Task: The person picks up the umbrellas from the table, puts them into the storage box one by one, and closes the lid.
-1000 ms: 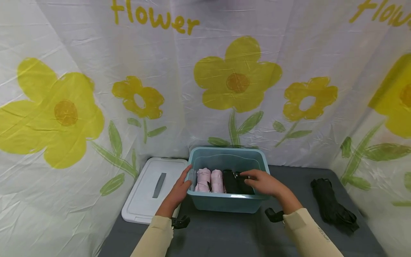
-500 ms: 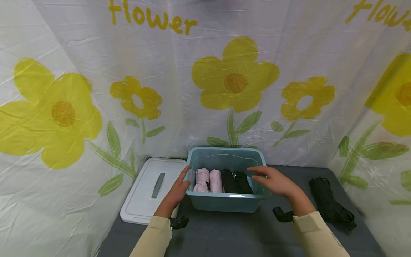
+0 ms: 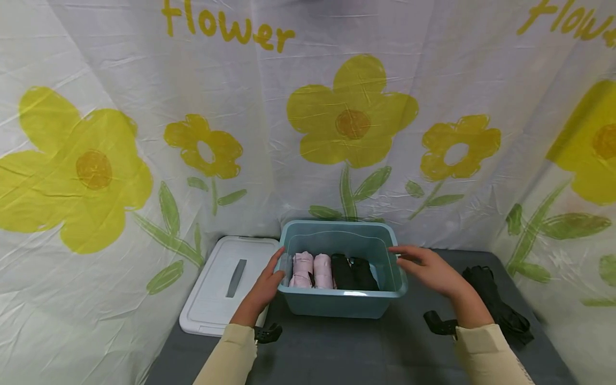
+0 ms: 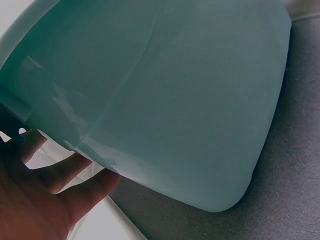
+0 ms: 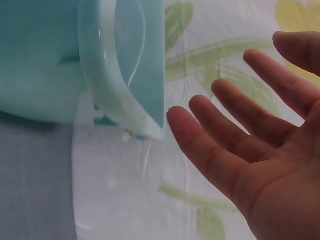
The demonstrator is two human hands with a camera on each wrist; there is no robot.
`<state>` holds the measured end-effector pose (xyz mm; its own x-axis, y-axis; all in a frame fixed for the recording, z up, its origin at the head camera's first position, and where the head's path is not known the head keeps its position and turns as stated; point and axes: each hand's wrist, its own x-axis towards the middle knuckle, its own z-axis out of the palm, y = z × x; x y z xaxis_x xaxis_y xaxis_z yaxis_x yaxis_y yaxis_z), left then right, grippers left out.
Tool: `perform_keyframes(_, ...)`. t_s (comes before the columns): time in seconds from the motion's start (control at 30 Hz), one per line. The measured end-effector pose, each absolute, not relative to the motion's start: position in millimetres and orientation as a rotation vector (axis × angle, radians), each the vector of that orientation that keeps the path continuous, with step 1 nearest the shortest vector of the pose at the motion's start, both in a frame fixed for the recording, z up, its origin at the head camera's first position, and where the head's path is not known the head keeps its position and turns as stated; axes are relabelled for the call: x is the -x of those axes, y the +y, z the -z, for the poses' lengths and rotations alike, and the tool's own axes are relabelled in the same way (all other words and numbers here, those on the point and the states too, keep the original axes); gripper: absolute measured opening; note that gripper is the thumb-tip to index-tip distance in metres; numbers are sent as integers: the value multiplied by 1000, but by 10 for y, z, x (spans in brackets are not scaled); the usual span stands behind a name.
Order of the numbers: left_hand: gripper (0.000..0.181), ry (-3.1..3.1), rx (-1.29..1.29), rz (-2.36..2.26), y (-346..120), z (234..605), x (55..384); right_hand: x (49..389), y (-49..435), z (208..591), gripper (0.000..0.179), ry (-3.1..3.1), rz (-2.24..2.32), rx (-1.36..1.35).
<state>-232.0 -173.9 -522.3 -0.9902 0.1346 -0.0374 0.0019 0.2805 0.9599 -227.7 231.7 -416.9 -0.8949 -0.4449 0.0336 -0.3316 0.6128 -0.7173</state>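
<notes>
A blue-green plastic bin [image 3: 337,305] stands on the table against the back curtain. Inside, side by side, lie two pale pink rolled bundles [image 3: 302,270] and two black ones [image 3: 353,272], which look like folded compact umbrellas. My left hand [image 3: 262,291] rests against the bin's left side, fingers extended along it; in the left wrist view the fingertips meet the wall's edge. At the bin's right rim is my right hand [image 3: 428,270], holding nothing. The right wrist view shows its fingers [image 5: 230,155] spread and loosely bent, palm visible, beside the rim.
A white lid [image 3: 216,289] with a grey handle lies left of the bin. On the table's right side lies a black, loosely gathered umbrella-like bundle [image 3: 495,305], partly behind my right forearm. A flower-printed curtain [image 3: 269,107] closes off the back and sides.
My right hand has moved away from the black bundles, out over the bin's right rim. The bundles stay in the bin. My left hand has stayed at the left side.
</notes>
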Motion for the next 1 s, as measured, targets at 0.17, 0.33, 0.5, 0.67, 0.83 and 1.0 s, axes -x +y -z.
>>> perform_keyframes(0.17, 64, 2433, -120, -1801, -1743, 5280, 2345, 2273, 2428, 4214, 47, 2744, 1170, 559)
perform_keyframes(0.33, 63, 2435, -104, -1789, -1750, 5285, 2340, 2265, 2542, 4280, 50, 2793, 1157, 487)
perform_keyframes(0.5, 63, 2435, -107, -1778, -1762, 5268, 2332, 2259, 2660, 4367, 53, 2835, 1104, 390)
perform_keyframes(0.67, 63, 2418, -131, -1786, -1782, 5289, 2355, 2242, 2781, 4488, 56, 2865, 1053, 304)
perform_keyframes(0.83, 62, 2408, -147, -1777, -1792, 5274, 2365, 2212, 2894, 4625, 57, 2917, 981, 231)
perform_keyframes(1.0, 60, 2436, -134, -1742, -1792, 5263, 2372, 2196, 3023, 4766, 57, 2945, 934, 176)
